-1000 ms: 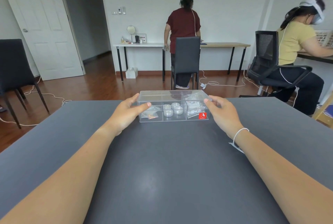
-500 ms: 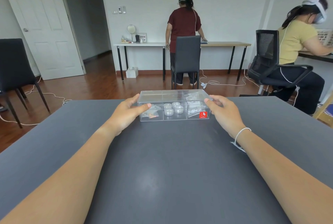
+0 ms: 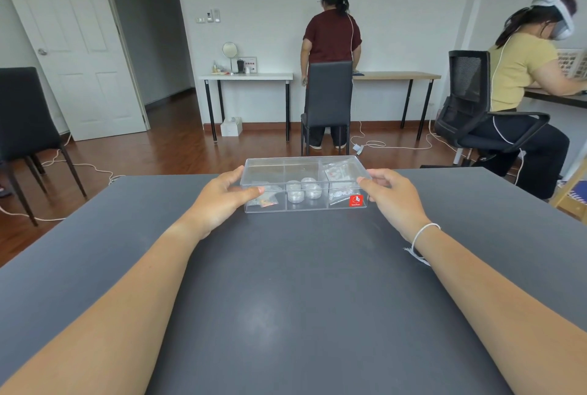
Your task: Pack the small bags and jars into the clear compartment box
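Two hands on the clear box point(image 3: 305, 185), far middle of the dark table point(image 3: 286, 299).
Small jars point(image 3: 303, 191) in the middle compartment, small bags point(image 3: 340, 183) right, another bag point(image 3: 265, 199) left. Left hand point(image 3: 222, 201) grips the left end, thumb on the front wall; right hand point(image 3: 392, 194) grips the right end. Red sticker point(image 3: 356, 200) at front right corner.
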Available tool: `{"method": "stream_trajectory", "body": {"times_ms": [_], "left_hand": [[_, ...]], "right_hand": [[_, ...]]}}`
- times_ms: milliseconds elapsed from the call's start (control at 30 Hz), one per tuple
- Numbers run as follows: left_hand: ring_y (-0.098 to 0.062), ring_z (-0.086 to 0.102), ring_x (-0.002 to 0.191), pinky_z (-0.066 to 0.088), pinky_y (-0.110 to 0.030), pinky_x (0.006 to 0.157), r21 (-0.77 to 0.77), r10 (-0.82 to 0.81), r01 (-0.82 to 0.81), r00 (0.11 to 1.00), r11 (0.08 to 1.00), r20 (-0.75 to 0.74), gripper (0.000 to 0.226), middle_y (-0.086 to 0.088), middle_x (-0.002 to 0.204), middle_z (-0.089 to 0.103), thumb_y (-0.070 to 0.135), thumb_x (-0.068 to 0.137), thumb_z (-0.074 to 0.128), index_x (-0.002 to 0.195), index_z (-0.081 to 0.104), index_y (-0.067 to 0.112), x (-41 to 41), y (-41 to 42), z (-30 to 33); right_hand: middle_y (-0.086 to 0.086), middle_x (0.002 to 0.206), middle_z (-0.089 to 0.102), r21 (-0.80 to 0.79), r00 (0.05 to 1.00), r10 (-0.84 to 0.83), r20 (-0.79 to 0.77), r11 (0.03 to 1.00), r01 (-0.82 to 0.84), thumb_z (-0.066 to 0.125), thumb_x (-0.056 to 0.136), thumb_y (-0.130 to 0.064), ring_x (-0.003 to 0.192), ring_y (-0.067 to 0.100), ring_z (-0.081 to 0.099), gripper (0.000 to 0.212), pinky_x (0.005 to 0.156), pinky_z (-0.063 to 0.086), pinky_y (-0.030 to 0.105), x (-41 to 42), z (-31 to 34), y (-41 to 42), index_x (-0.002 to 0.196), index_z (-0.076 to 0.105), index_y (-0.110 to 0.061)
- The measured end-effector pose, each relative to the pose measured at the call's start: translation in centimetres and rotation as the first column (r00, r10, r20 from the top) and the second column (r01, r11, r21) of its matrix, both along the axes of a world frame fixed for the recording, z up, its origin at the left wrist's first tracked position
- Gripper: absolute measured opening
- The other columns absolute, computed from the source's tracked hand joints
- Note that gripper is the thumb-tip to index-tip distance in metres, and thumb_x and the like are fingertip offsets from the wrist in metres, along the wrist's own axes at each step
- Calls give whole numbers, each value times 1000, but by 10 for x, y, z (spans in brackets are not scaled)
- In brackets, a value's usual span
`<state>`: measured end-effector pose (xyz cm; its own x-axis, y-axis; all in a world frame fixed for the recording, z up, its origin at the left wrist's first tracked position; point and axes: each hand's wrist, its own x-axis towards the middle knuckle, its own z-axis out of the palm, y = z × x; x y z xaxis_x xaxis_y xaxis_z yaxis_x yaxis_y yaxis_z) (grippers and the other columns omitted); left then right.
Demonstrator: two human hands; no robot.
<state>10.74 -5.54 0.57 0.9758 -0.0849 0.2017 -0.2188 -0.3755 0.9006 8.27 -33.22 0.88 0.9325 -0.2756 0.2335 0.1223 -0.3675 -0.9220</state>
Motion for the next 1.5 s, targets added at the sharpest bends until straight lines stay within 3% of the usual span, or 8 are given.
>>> {"method": "stream_trajectory", "body": {"times_ms": [100,233,400,600,933,1167,1300,1500], "left_hand": [[6,48,101,31,-19,92,-1,8,-8,1000,1000,-5,55,27,117,45,32,78,67,129,48,30,1,1,-1],[21,50,84,35,-10,83,-9,4,-4,1000,1000,-16,54,39,94,49,31,77,68,128,49,31,1,2,-1],[-5,53,109,36,-31,106,-25,5,-6,999,1000,-42,59,27,110,52,31,77,68,132,45,28,1,6,-1],[-12,51,119,33,-37,111,-34,7,-9,999,999,-50,64,11,132,52,30,78,67,136,41,24,2,6,-2],[-11,49,122,33,-36,111,-46,-1,-1,999,999,-40,61,9,137,49,30,79,66,134,42,26,0,5,-2],[-4,42,115,29,-20,97,-36,114,-113,993,993,11,68,7,139,44,34,78,67,138,37,22,-8,3,-6],[-5,42,120,30,-19,94,-44,160,-158,986,986,44,70,5,145,40,30,79,66,140,33,18,-18,3,-8],[-15,40,131,31,-29,104,27,230,-233,969,972,93,69,1,149,36,30,80,65,140,31,19,-39,6,-11]], "right_hand": [[-2,104,62,-1,1000,7,2,1000,-7,58,84,-32,89,13,58,26,65,44,19,0,0,0,108,59,-21],[1,109,63,-12,1000,14,9,1000,-14,58,84,-33,94,16,59,29,78,46,27,0,-1,0,111,60,-20],[2,112,64,-32,999,36,29,999,-36,58,85,-33,95,16,60,30,79,48,26,0,-2,1,112,60,-20],[3,114,64,-57,999,34,39,998,-31,58,85,-33,96,18,60,30,76,46,25,1,-3,1,112,60,-21],[4,121,62,-93,998,38,41,995,-34,57,86,-33,104,19,58,35,72,45,21,-1,-3,2,118,58,-19],[0,120,60,-119,1000,12,16,993,-10,58,85,-34,119,18,48,52,104,36,36,-12,-5,3,132,45,-18],[-4,111,54,-176,998,-20,56,984,30,58,84,-35,106,12,47,52,90,33,23,-22,-7,5,131,45,-21],[2,118,53,-300,994,-25,106,952,56,59,83,-36,91,11,48,50,84,38,25,-43,-10,13,128,49,-19]]}}
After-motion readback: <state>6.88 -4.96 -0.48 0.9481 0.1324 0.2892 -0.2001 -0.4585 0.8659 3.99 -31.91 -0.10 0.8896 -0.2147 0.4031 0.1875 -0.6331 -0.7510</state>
